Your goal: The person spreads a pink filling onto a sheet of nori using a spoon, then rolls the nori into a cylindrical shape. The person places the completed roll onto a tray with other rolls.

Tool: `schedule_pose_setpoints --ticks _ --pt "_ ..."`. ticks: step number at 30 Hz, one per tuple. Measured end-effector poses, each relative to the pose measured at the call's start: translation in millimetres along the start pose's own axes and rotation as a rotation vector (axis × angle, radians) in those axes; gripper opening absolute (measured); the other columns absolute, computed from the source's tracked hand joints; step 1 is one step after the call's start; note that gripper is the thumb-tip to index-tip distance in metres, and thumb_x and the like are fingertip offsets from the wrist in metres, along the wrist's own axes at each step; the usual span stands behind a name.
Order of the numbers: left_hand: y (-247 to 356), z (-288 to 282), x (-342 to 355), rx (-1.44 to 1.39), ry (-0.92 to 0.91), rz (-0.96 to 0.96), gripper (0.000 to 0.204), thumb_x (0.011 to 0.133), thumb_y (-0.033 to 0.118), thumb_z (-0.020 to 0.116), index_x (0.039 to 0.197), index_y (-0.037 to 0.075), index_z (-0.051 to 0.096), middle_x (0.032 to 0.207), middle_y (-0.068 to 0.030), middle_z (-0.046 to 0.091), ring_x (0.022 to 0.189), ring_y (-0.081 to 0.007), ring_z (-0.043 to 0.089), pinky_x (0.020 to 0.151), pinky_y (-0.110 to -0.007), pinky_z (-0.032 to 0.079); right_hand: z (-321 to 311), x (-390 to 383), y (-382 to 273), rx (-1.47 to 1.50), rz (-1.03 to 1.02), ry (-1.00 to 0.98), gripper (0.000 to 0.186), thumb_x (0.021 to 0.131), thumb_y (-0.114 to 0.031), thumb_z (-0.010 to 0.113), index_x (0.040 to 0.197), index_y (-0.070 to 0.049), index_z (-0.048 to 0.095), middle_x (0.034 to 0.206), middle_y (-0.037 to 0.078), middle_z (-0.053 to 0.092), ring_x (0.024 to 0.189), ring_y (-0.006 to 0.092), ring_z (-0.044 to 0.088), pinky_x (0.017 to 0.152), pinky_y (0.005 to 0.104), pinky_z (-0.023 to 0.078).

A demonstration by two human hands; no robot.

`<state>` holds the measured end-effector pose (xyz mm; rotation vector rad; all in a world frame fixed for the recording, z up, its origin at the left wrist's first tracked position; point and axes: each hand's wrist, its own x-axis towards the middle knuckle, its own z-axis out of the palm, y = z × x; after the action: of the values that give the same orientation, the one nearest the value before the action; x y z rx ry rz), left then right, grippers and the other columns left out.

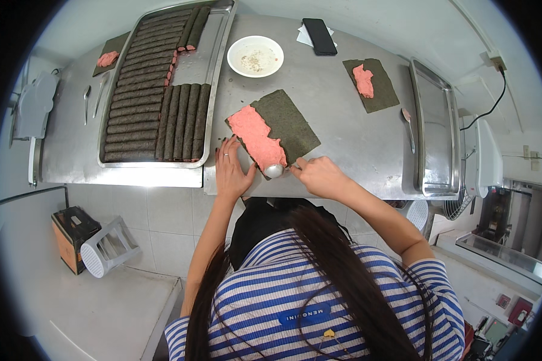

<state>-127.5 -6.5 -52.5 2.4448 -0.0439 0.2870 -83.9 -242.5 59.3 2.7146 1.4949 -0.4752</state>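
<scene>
A dark green seaweed sheet (290, 123) lies slantwise on the steel table in front of me. Pink minced paste (253, 133) covers its left half in a thick band. My right hand (320, 175) grips a metal spoon (274, 171), its rounded bowl pressed on the paste at the band's near end. At the sheet's left edge rests my left hand (230, 169), fingers stretched and apart, holding nothing. Beyond the sheet stands a white bowl (255, 56) with a little cloudy liquid and bits in it.
To the left, a metal tray (215, 72) holds many seaweed rolls (135, 111). Another seaweed sheet (382, 90) with paste lies at right, beside a spoon (409, 129) and an upright-rimmed tray (438, 132). A black phone (319, 37) lies at the back. White stools (109, 248) are below.
</scene>
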Motion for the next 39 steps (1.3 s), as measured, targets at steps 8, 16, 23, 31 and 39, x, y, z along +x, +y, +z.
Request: schedule_pose_setpoints --ticks 8,16,23,31,39 --pt "0 1 -1 0.047 -0.005 0.009 0.068 0.071 0.025 0.071 0.126 0.004 0.038 0.138 -0.0173 0.042 0.132 -0.0390 0.035 0.111 -0.053 0.024 -4 -1 25 -0.104 -0.036 0.021 0.023 0.077 -0.009 0.057 0.098 -0.006 0.066 0.084 0.008 0.058 0.072 0.0244 0.065 0.060 0.0370 0.051" --pt "-2 4 -2 0.059 -0.003 0.000 0.067 0.071 0.030 0.070 0.126 0.004 0.040 0.139 -0.0147 0.042 0.135 -0.0365 0.032 0.112 -0.052 0.022 -19 -13 62 -0.064 -0.037 0.101 0.024 0.076 -0.007 0.057 0.098 -0.010 0.068 0.085 0.004 0.058 0.079 0.0213 0.063 0.070 0.0354 0.048" --pt "0 5 -2 0.079 -0.002 -0.008 0.067 0.072 0.031 0.070 0.126 0.005 0.040 0.138 -0.0141 0.042 0.136 -0.0353 0.032 0.113 -0.051 0.022 -8 -25 46 -0.052 -0.190 0.243 0.027 0.076 -0.009 0.058 0.101 -0.012 0.069 0.082 0.001 0.056 0.076 0.0181 0.059 0.070 0.0318 0.044" --pt "-2 5 -2 0.076 -0.007 -0.002 0.067 0.072 0.031 0.070 0.126 0.005 0.040 0.138 -0.0142 0.042 0.135 -0.0358 0.032 0.113 -0.051 0.022 5 -19 59 -0.058 -0.011 0.269 0.029 0.075 -0.008 0.057 0.101 -0.011 0.069 0.082 0.004 0.056 0.072 0.0208 0.061 0.065 0.0362 0.049" --pt "1 2 -2 0.086 0.022 0.006 0.065 0.070 0.026 0.071 0.123 0.005 0.040 0.137 -0.0160 0.044 0.132 -0.0380 0.036 0.111 -0.051 0.026 2 -3 67 0.042 -0.061 0.242 0.035 0.072 -0.005 0.059 0.104 -0.015 0.070 0.080 0.004 0.055 0.071 0.0231 0.061 0.063 0.0368 0.048"
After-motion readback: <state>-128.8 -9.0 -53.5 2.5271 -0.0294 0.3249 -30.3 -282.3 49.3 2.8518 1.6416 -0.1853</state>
